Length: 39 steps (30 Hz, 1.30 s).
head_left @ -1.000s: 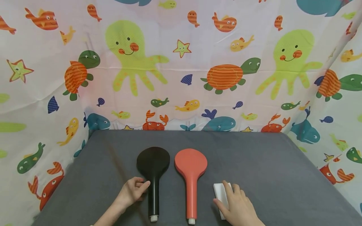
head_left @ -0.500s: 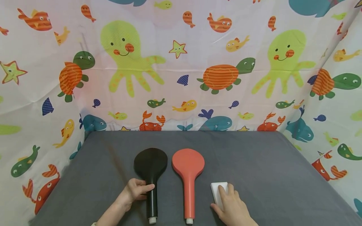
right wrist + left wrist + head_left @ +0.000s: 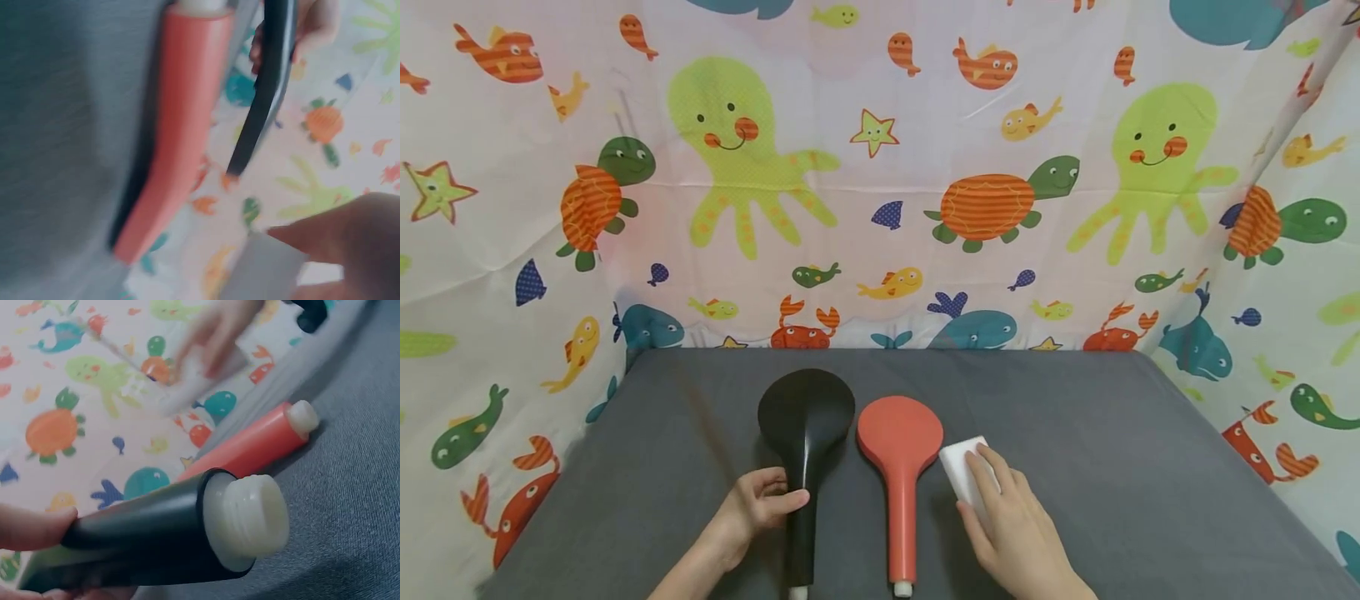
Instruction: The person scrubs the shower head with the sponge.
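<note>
My left hand [image 3: 782,498] grips the handle of a black shower head [image 3: 806,412] and holds it tilted, round head raised off the grey table [image 3: 1112,433]. In the left wrist view my thumb [image 3: 31,528] lies on the black handle [image 3: 144,540], which ends in a white threaded tip [image 3: 253,515]. A coral shower head [image 3: 900,433] lies flat beside it. My right hand [image 3: 981,479] holds a white sponge block [image 3: 958,467] next to the coral head's right edge. The right wrist view shows the sponge [image 3: 262,269], blurred, under my finger [image 3: 337,237].
A curtain printed with sea animals [image 3: 880,183] walls in the table at the back and on both sides. The grey cloth surface stretches bare to the right of my right hand and to the left of my left hand.
The black shower head's round end has risen off the table in my left hand. My right hand has carried the sponge forward and left, up to the coral head.
</note>
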Each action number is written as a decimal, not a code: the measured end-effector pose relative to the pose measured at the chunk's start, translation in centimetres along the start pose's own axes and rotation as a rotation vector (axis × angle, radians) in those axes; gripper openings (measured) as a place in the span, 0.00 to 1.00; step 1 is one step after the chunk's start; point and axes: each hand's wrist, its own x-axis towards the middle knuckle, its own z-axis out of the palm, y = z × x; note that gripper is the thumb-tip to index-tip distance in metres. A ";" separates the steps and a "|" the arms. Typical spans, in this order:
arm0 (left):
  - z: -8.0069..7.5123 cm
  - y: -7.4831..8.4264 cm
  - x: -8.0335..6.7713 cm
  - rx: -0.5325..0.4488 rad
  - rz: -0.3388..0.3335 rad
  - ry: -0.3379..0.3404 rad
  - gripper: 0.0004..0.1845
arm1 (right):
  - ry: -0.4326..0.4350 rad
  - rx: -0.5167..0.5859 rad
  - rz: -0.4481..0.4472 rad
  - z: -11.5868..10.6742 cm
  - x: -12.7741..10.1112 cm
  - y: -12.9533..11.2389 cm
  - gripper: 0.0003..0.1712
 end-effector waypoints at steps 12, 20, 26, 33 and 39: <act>4.7 1.8 -2.2 0.101 0.455 -0.206 0.21 | 0.227 0.022 -0.628 0.5 2.3 -5.9 0.24; 6.2 1.2 -2.3 0.274 0.626 -0.198 0.17 | 0.282 0.074 -0.597 -1.1 5.0 -5.2 0.22; 6.3 1.4 -2.6 0.286 0.530 -0.189 0.16 | 0.363 0.201 -0.323 -2.5 7.1 -2.9 0.26; 6.4 1.3 -2.5 0.282 0.560 -0.144 0.17 | 0.385 0.217 -0.473 -0.3 5.6 -3.8 0.23; 6.5 0.7 -2.2 0.207 0.683 -0.127 0.20 | 0.194 0.199 -0.682 1.4 3.6 -5.6 0.23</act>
